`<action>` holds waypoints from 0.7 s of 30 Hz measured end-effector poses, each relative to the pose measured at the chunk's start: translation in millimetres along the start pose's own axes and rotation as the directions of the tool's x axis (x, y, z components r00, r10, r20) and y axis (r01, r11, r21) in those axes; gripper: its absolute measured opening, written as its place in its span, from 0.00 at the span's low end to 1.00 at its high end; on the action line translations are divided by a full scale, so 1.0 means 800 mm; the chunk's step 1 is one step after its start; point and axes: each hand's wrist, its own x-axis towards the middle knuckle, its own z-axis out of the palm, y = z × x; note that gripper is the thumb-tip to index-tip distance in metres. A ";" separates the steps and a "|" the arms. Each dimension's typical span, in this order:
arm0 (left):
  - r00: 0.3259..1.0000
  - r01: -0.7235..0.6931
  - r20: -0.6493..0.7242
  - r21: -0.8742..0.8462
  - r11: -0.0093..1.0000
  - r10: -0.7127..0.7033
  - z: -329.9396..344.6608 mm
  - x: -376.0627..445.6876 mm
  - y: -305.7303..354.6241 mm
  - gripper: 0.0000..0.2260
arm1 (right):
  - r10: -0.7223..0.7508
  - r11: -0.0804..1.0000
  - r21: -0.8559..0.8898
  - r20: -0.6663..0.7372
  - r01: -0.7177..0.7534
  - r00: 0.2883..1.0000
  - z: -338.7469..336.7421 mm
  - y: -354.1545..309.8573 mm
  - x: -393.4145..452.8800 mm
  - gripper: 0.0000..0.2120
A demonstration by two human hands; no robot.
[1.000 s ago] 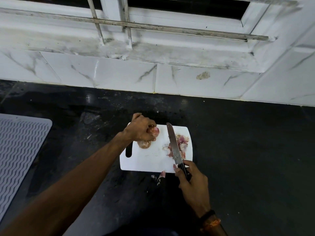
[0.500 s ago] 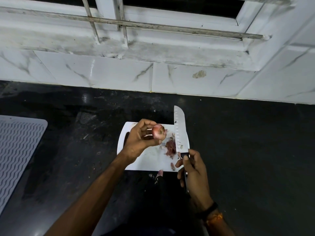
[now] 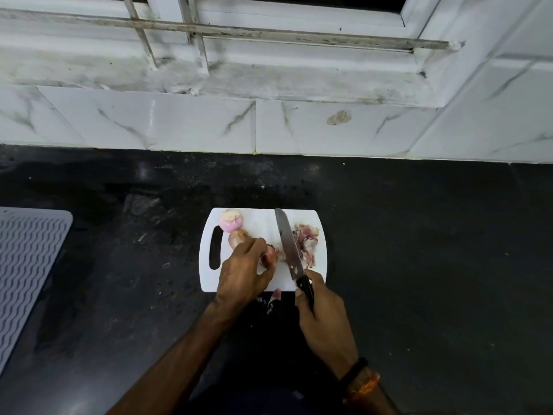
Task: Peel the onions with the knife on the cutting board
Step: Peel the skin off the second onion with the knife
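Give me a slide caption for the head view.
Left hand holds an onion on the cutting board while right hand holds the knife beside it.

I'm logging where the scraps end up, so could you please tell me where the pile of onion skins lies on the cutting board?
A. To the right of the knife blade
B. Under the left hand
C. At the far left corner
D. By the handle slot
A: the skins lie heaped on the board to the right of the knife blade, on the opposite side from the handle slot.
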 end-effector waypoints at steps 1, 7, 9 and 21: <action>1.000 0.002 0.003 0.028 1.000 -0.002 0.001 0.000 -0.001 0.14 | -0.006 1.000 -0.012 0.008 0.006 1.000 0.002 0.000 -0.001 0.12; 0.998 -0.013 0.057 0.096 0.995 0.008 0.008 -0.005 -0.007 0.17 | 0.001 0.994 -0.105 0.054 0.005 0.999 0.016 0.000 0.003 0.15; 0.999 -0.002 0.049 0.041 0.999 0.000 0.007 -0.006 -0.007 0.17 | -0.019 0.993 -0.117 0.045 0.024 0.999 0.017 -0.003 0.004 0.15; 0.997 0.031 0.072 -0.176 0.984 -0.019 0.002 -0.005 -0.014 0.18 | -0.068 0.980 -0.186 0.046 0.075 0.997 0.013 -0.012 0.007 0.24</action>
